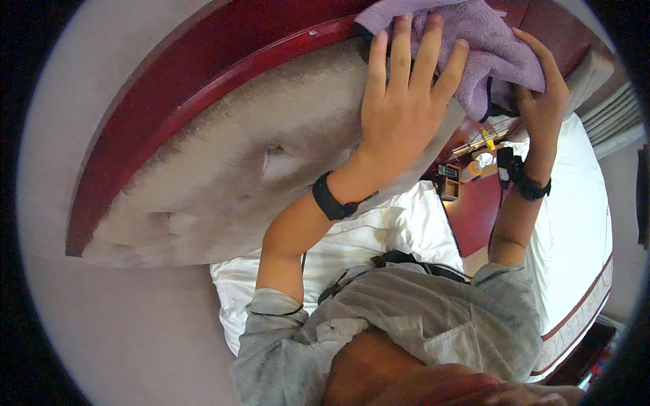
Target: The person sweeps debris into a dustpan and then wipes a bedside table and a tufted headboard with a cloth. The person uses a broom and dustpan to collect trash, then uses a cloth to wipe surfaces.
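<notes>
A lilac terry cloth (487,40) with dark edging is bunched over the top of a headboard. The headboard has a red wooden frame (167,96) and a beige tufted padded panel (244,147). My left hand (401,111) lies with spread fingers over the left part of the cloth, its back towards me and its thumb hidden. At the cloth's right side, my right hand (546,91) grips it between thumb and fingers. Each wrist carries a black band; a small black device (505,165) with a cable sits by the right one.
A white-covered bed (391,218) lies below the headboard; another white bed (574,213) with a patterned runner (574,325) is at right. Between them, a red nightstand (469,215) bears a small wooden box (449,189) and a bottle (469,171). A curtain (614,114) hangs far right.
</notes>
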### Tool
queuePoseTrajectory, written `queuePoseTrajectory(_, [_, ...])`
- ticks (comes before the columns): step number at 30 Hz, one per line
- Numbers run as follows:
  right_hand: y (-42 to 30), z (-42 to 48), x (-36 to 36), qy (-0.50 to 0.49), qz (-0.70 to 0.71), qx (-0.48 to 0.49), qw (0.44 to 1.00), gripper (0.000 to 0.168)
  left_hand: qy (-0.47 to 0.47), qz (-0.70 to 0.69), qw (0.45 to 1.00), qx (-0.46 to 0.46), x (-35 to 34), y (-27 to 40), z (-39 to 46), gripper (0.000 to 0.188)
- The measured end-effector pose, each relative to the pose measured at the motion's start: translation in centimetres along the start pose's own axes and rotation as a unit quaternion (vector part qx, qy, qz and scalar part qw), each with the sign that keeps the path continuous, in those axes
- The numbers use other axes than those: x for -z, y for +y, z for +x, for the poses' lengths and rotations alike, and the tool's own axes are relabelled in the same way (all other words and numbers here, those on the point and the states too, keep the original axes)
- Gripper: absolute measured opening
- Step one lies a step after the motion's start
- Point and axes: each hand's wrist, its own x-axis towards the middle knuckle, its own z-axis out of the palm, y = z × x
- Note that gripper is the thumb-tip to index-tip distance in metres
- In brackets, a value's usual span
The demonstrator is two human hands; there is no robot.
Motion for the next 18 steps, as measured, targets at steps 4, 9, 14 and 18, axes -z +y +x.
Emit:
queuePoseTrajectory(4, [3.5,-0.1,1.9,-0.046,-0.153,0.209,0.965,0.037,0.042,-0.010,0.999,-0.020,-1.3,-0.9,0.3,0.032])
queuePoseTrajectory(9, [9.1,-5.2,6.7,0.033,-0.209,0.135,0.968,0.038,0.094,-0.056,0.991,-0.079,-2.7,-0.2,2.2,0.006])
queuePoseTrajectory(14, [5.7,-14.7,-1.7,-0.268,-0.253,0.036,0.929,0.068,0.054,-0.043,0.993,-0.100,-3.0,-0.8,0.8,0.006])
queuePoseTrajectory(18, [1.7,-15.7,-5.7,-0.189,0.172,-0.186,0.949,0.092,0.041,-0.045,0.991,-0.117,-2.0,-1.5,0.1,0.011])
